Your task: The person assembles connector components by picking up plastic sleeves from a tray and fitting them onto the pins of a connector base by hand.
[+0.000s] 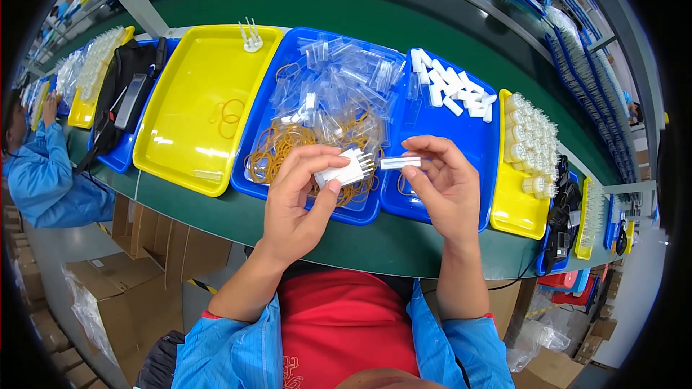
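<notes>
1. Your left hand (295, 194) holds a small white comb-like block (346, 171), fingers curled shut around it and thumb pressed on its underside, its thin prongs pointing right.
2. Your right hand (447, 184) pinches a short clear tube (400, 163) between thumb and fingertips, closed on it, the tube level and its end just beside the prongs.
3. Both pieces hover above the near edge of the desk (375, 241), over the blue tray (285, 173) of clear bags and orange rubber bands (277, 148).
4. Both forearms rise from the lower edge, blue sleeves pushed back, wrists bent inward.
5. Right of it, another blue tray (461, 137) carries white tubes along its far edge.
6. At the left, a yellow tray (187, 101) holds a few rubber bands and a pronged white piece at its far corner.
7. Brown cardboard boxes (137, 274) stand below the desk's near left edge.
</notes>
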`<act>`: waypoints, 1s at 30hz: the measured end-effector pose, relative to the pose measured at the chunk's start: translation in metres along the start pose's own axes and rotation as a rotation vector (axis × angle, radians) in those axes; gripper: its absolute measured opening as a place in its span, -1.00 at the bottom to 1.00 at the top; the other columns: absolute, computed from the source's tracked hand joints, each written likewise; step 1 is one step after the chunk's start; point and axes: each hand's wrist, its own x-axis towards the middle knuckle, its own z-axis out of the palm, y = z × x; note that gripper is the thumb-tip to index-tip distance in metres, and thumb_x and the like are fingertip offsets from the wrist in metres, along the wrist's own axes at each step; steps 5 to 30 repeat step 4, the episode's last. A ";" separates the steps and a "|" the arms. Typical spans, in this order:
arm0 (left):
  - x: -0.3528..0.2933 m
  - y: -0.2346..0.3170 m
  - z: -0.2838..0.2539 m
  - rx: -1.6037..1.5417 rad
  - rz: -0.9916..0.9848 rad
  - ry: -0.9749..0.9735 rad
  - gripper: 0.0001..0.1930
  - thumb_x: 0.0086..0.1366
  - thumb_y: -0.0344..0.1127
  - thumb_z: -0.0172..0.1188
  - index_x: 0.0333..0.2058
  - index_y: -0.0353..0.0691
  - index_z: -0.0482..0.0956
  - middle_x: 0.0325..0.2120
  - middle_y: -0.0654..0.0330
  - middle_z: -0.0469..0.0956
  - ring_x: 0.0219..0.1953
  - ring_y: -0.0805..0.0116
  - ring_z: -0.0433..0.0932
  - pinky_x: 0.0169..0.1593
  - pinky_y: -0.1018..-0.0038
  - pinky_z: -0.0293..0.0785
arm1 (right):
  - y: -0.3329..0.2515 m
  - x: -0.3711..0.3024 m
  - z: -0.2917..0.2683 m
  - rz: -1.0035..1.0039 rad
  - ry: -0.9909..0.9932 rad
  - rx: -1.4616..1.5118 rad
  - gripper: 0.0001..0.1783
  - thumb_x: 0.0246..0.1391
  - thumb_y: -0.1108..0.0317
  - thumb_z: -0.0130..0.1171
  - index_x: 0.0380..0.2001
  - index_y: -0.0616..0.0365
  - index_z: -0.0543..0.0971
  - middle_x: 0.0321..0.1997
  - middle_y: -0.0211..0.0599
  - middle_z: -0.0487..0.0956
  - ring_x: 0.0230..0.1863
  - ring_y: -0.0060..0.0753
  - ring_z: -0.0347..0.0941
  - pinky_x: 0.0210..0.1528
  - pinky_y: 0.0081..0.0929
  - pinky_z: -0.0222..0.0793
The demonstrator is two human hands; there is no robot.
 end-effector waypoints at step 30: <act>0.000 0.000 -0.001 -0.003 0.013 0.000 -0.67 0.52 -0.64 0.17 0.20 -0.39 0.63 0.25 -0.04 0.49 0.33 0.19 0.53 0.40 0.27 0.50 | -0.002 -0.003 -0.010 0.072 -0.079 0.026 -0.57 0.36 0.71 0.34 0.26 0.41 0.60 0.28 -0.06 0.63 0.28 -0.33 0.62 0.34 -0.42 0.58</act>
